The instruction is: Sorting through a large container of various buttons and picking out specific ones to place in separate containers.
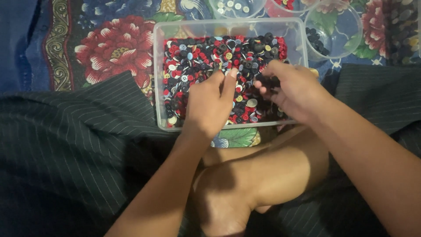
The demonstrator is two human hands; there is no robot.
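Inside the clear plastic box [160, 74] of small round buttons [197, 57], my left hand [209, 104] pinches narrow, my right hand [293, 90] curls holding dark buttons

Flowered cloth [109, 48], three clear round cups [335, 28], dark pinstriped fabric [66, 145].

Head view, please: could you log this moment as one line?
left hand: in button box, pinching | right hand: over mixed buttons, dark ones in grip | cup of dark buttons: beyond box
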